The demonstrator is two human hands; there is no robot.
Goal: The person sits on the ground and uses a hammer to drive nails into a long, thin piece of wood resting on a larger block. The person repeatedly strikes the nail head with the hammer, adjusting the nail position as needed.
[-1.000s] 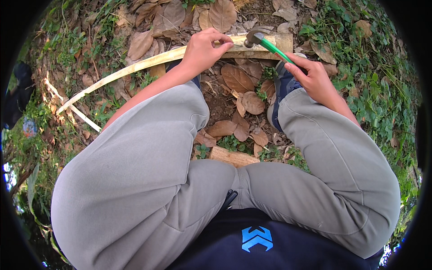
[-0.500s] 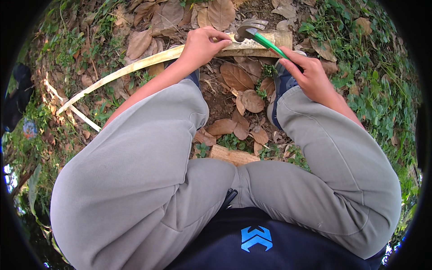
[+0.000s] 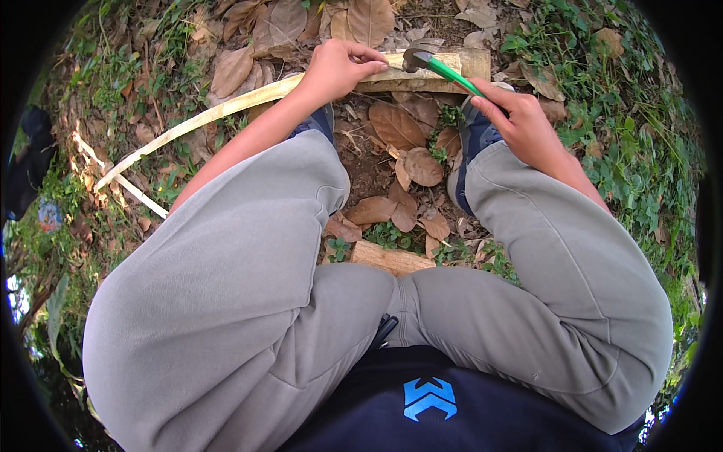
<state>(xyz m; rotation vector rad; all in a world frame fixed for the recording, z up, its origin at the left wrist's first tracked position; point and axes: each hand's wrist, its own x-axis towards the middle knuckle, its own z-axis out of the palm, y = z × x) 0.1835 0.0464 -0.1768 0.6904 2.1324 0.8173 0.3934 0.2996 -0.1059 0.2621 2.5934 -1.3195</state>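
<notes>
My right hand (image 3: 514, 113) is wrapped round the green handle of a claw hammer (image 3: 446, 71). The hammer's dark metal head lies close over a pale wooden strip, just right of my left fingertips. My left hand (image 3: 337, 69) is closed in a pinch on a thin nail (image 3: 394, 68), which is small and hard to make out. Beneath both hands, the long curved wooden strip (image 3: 203, 117) rests on a thicker wooden block (image 3: 476, 65) at its right end. The strip bends away to the lower left.
My shoes (image 3: 476, 139) stand on either side of dry brown leaves (image 3: 397, 128) on bare soil. Another wood piece (image 3: 392, 258) lies between my legs. A thin stick (image 3: 143, 197) crosses the strip's left end. Green plants (image 3: 625, 143) grow on the right.
The hammer head has come down and turned a little, now lower against the wood near my left fingertips. My left hand has shifted slightly upward.
</notes>
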